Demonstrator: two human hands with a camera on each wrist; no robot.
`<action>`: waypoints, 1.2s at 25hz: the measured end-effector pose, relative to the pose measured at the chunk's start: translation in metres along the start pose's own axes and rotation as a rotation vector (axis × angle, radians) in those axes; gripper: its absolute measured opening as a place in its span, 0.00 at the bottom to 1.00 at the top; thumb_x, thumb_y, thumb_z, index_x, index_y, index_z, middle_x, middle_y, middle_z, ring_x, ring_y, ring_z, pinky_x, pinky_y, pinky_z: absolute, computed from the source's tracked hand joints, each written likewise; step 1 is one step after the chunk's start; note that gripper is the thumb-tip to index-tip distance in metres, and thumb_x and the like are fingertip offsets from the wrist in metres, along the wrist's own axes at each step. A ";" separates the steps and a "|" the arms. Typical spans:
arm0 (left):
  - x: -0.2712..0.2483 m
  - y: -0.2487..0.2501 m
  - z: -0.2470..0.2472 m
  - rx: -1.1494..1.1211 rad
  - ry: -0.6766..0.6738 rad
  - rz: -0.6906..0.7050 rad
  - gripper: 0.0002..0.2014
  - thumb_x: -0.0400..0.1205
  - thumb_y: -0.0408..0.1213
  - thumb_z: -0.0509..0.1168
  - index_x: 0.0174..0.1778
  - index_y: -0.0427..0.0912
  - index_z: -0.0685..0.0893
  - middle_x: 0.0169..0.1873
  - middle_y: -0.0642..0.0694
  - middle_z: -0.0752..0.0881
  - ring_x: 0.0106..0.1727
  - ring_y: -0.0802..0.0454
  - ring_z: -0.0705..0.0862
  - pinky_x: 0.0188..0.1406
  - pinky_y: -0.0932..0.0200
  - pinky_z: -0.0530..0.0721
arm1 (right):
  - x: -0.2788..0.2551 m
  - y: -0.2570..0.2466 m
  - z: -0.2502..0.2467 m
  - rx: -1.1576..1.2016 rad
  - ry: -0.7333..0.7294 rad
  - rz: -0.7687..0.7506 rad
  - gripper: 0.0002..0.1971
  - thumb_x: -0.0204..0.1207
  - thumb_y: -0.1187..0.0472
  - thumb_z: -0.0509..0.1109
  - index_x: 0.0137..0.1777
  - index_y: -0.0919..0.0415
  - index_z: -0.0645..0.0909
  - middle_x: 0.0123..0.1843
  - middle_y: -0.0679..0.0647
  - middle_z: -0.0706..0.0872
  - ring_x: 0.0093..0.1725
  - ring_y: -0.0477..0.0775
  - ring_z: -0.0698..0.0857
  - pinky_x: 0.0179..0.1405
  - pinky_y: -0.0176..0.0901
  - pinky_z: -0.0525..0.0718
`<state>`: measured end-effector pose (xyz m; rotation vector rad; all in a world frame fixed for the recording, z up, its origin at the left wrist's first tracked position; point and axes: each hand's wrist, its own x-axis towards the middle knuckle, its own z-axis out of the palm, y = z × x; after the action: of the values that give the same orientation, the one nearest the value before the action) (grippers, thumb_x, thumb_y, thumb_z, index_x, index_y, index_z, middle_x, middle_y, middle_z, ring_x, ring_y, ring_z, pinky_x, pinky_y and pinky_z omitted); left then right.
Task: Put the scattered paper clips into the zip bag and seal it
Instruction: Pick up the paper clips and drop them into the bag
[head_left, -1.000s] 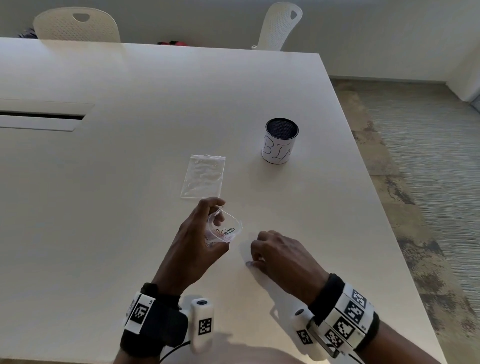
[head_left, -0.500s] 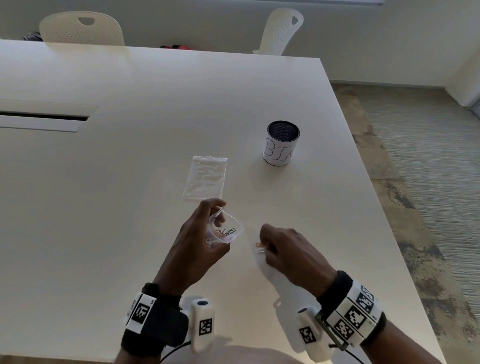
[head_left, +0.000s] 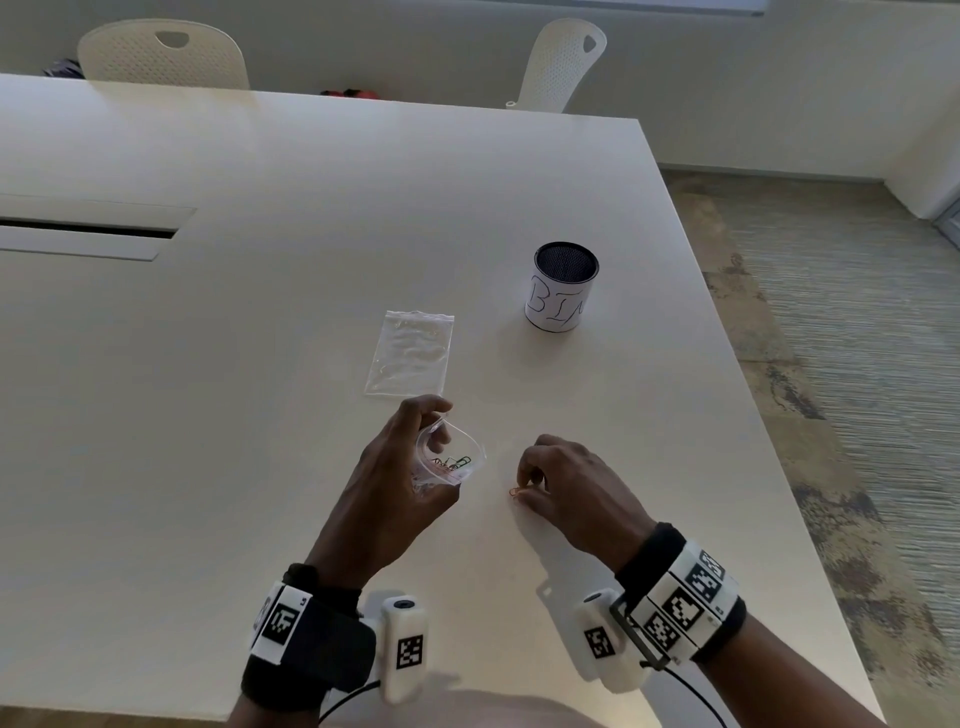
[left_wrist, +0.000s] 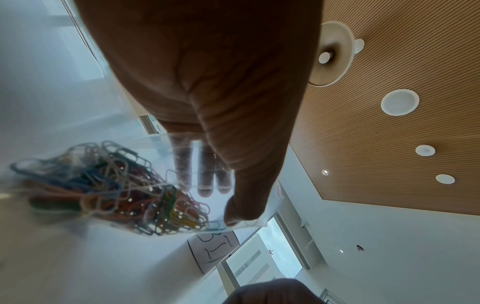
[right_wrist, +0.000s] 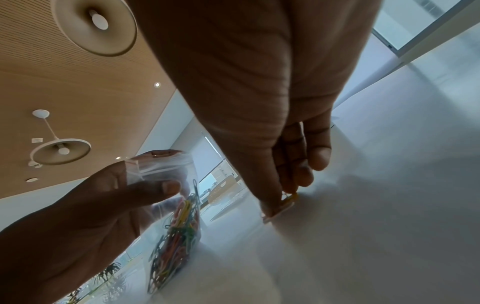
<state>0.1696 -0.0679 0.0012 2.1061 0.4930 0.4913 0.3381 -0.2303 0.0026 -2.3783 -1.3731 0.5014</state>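
My left hand (head_left: 410, 467) holds a small clear zip bag (head_left: 451, 457) upright with its mouth spread wide, thumb and fingers on the rim. A heap of coloured paper clips (left_wrist: 124, 189) lies in the bag's bottom (right_wrist: 179, 222). Just to its right, my right hand (head_left: 524, 486) pinches paper clips (head_left: 515, 491) between thumb and fingertips low over the white table (head_left: 260, 415). The right wrist view shows those paper clips (right_wrist: 285, 200) at the fingertips, close to the tabletop.
A second, flat zip bag (head_left: 410, 353) lies on the table beyond my left hand. A black mesh cup labelled BIN (head_left: 563, 285) stands farther right. The table's right edge (head_left: 748, 395) runs near my right arm. Two white chairs (head_left: 161, 54) stand at the far side.
My right hand, flat on the table a second ago, has curled its fingers round paper clips and lifted slightly. The left hand keeps the bag in the same spot.
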 end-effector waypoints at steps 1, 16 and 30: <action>0.000 0.000 0.000 0.002 0.000 0.000 0.34 0.76 0.30 0.80 0.73 0.56 0.73 0.53 0.56 0.83 0.61 0.52 0.86 0.54 0.54 0.90 | 0.000 -0.001 0.001 -0.024 -0.019 -0.003 0.06 0.82 0.52 0.75 0.52 0.54 0.87 0.53 0.47 0.85 0.49 0.51 0.86 0.48 0.41 0.80; 0.000 0.001 0.000 0.000 -0.002 -0.002 0.34 0.76 0.30 0.80 0.73 0.56 0.73 0.52 0.56 0.82 0.60 0.51 0.86 0.53 0.53 0.91 | 0.004 0.010 -0.019 0.376 -0.007 0.071 0.09 0.83 0.57 0.75 0.41 0.56 0.84 0.32 0.45 0.84 0.29 0.42 0.76 0.34 0.37 0.78; 0.000 0.001 -0.002 0.037 0.004 -0.010 0.34 0.76 0.33 0.80 0.74 0.57 0.72 0.55 0.58 0.83 0.60 0.57 0.86 0.53 0.60 0.89 | 0.016 -0.050 -0.038 0.470 0.235 -0.251 0.06 0.79 0.68 0.78 0.52 0.59 0.94 0.44 0.47 0.94 0.43 0.45 0.92 0.48 0.44 0.91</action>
<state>0.1686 -0.0676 0.0032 2.1370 0.5181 0.4842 0.3261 -0.1975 0.0571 -1.7987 -1.2583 0.4053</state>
